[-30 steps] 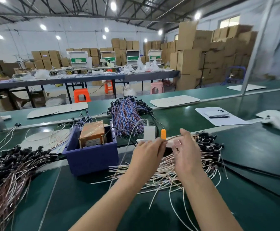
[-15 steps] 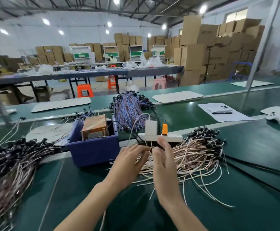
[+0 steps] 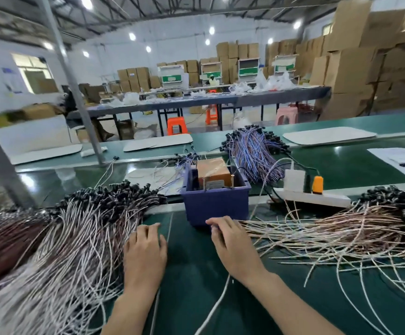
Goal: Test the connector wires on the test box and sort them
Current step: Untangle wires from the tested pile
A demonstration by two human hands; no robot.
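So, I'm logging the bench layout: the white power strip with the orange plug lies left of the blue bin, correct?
No: in the head view the white power strip with the orange plug lies right of the blue bin.

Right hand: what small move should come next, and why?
Probably pinch one wire from the right pile and lift it toward the test box. The right hand rests on that pile's loose ends, though whether it grips one is unclear; the left hand lies beside the left pile.
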